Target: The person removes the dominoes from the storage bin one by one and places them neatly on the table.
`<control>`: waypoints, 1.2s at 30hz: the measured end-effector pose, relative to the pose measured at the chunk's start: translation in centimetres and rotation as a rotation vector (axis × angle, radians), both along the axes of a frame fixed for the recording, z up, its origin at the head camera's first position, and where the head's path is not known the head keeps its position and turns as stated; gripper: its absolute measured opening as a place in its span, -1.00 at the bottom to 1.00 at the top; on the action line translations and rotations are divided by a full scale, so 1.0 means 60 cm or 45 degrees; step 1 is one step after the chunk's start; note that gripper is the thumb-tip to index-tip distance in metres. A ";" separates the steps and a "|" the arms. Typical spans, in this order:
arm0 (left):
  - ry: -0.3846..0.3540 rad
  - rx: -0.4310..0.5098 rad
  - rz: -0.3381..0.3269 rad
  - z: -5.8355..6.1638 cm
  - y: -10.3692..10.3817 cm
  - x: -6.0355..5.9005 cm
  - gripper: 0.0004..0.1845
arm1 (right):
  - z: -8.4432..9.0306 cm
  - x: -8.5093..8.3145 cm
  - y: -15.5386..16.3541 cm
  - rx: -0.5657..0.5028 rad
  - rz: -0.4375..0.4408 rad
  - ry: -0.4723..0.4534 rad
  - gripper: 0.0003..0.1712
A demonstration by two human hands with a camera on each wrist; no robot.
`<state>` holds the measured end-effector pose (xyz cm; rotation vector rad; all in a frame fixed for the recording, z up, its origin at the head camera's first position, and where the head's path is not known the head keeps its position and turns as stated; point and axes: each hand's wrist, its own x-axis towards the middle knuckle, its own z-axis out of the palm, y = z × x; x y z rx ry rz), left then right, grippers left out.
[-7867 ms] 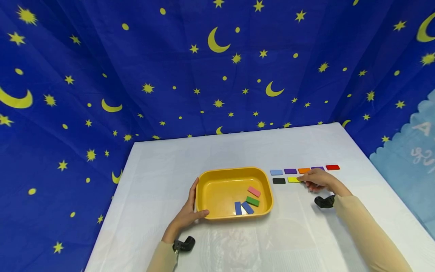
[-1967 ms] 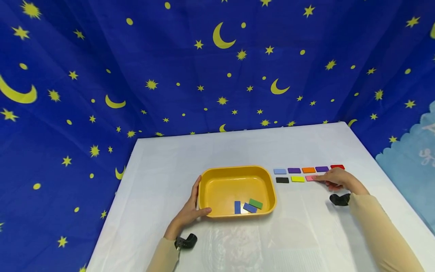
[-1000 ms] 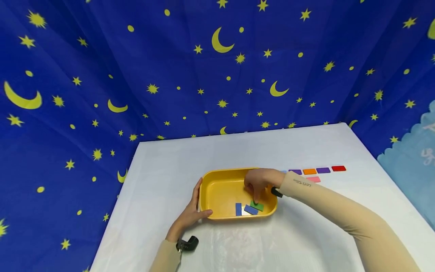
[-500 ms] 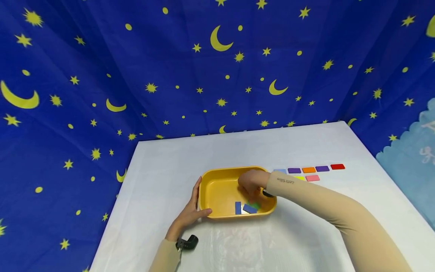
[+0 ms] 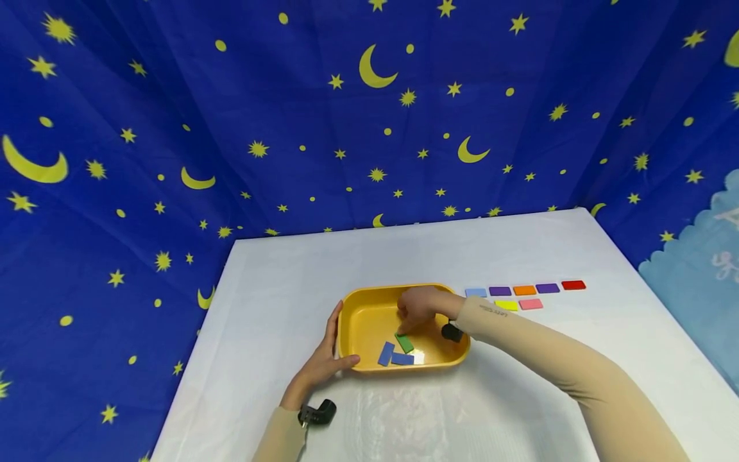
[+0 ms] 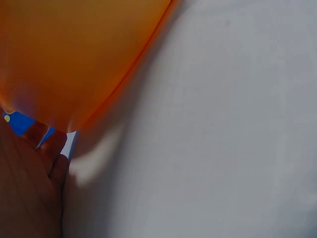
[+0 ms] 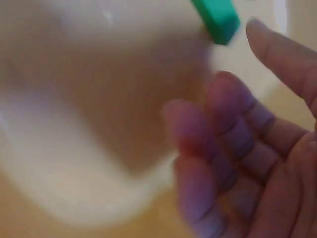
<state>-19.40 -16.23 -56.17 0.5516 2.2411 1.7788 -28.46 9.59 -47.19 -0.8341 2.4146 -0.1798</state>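
In the head view a yellow plastic tray (image 5: 369,295) stands on the white table. My left hand (image 5: 322,359) grips its left end, thumb over the near rim and fingers along the outer wall. The orange-lit tray wall (image 6: 74,59) fills the top left of the left wrist view. My right hand (image 5: 417,308) is inside the tray, fingertips by the far end of a green domino block (image 5: 405,344). The right wrist view has the thumb apart from this green block (image 7: 218,20), fingers loosely bent. Two blue domino blocks (image 5: 386,353) lie beside it.
Right of the tray, flat blocks lie in two rows. Light blue (image 5: 476,292), purple (image 5: 500,291), orange (image 5: 525,290), another purple and red (image 5: 573,285) form the far row. Yellow (image 5: 506,305) and pink (image 5: 531,304) show in the near row; the right sleeve covers its left end.
The right hand left the pink block in the near row and moved into the tray. The green and blue blocks there have shifted left and turned. The left hand has kept its hold.
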 end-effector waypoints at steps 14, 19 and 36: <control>-0.036 -0.017 -0.041 0.064 0.011 0.020 0.17 | -0.024 0.004 -0.006 -0.148 0.033 -0.077 -0.69; -0.039 -0.014 -0.035 0.064 0.009 0.019 0.16 | -0.024 0.010 -0.005 -0.141 -0.049 -0.044 -0.72; -0.040 -0.008 -0.044 0.065 0.009 0.019 0.16 | -0.020 0.001 0.028 -0.372 -0.275 -0.538 -0.66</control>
